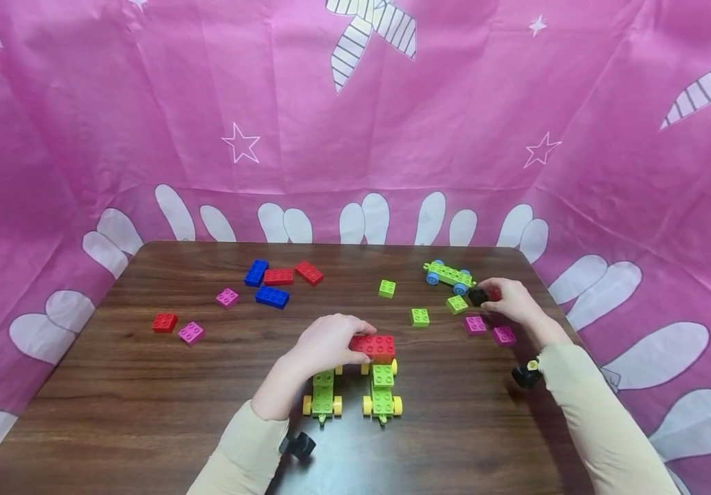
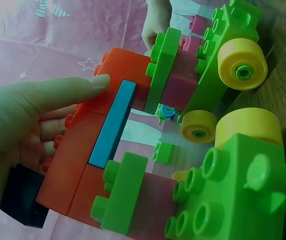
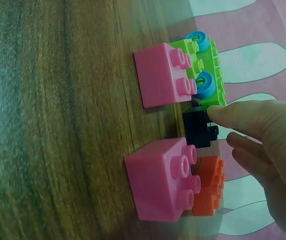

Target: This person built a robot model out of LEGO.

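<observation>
- The wooden table [image 1: 207, 405] bears everything here, with a pink cloth [image 1: 306, 158] hanging behind it.
- Two lime wheeled bases [image 1: 383, 402] with yellow wheels stand side by side near the left hand [image 1: 329, 342] and carry a stack of bricks that bridges them.
- The left hand grips the red bricks [image 1: 380, 346] topping that stack, thumb on one side, fingers curled round the other.
- The left wrist view opens up what the head view hides: pink bricks [image 2: 179, 82] sit on the bases, green bricks [image 2: 164, 67] on those, red above, and a blue brick [image 2: 112, 125] lies between the lower reds.
- That view also has a black block [image 2: 25, 195] by the left palm; whether it joins the stack is hard to say.
- The right hand [image 1: 511, 300] is at a black brick [image 1: 476, 296], thumb or finger touching it; I cannot tell whether it pinches it.
- The right wrist view shows two magenta bricks [image 3: 163, 80] close by on the table, studs clearly visible.
- The head view alone takes in the far-left cluster: two long blue bricks [image 1: 271, 297] beside two long red ones [image 1: 278, 277].
- A blue-wheeled base [image 1: 448, 273] stands just beyond the black brick.
</observation>
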Available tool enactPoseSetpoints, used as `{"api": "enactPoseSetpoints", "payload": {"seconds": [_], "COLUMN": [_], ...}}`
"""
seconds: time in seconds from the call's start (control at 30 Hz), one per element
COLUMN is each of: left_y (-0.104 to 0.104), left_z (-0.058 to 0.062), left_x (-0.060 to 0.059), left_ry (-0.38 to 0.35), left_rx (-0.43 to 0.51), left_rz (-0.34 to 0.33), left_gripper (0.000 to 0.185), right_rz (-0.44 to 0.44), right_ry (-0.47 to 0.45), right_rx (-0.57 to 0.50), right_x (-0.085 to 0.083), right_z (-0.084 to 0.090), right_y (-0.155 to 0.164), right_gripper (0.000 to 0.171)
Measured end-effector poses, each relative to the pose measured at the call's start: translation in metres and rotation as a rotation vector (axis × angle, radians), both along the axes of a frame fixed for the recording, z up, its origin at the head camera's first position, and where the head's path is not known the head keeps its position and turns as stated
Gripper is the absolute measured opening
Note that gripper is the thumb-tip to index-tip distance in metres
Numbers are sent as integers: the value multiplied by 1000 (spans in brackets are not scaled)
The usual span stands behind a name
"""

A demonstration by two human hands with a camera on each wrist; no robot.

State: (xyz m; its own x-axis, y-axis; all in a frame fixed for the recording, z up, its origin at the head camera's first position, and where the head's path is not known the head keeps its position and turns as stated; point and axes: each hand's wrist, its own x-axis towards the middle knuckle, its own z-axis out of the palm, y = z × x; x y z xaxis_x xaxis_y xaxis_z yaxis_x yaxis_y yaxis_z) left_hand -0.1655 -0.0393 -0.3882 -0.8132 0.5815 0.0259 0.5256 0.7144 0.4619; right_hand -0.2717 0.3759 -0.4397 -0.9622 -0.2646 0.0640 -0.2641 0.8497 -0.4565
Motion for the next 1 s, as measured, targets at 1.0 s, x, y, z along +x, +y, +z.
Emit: {"api": "enactPoseSetpoints", "payload": {"seconds": [1.0], "left_y": [1], "left_z": [0], "left_x": [2], "left_ry": [-7], "left_rx": [-19], "left_rz": [24], "left_gripper": [44], "right_rz": [59], "right_ry": [12], "right_rx": [88], "right_x": [-11], "right_z": [-7], "right_y": [-6], "right_gripper": [37]}}
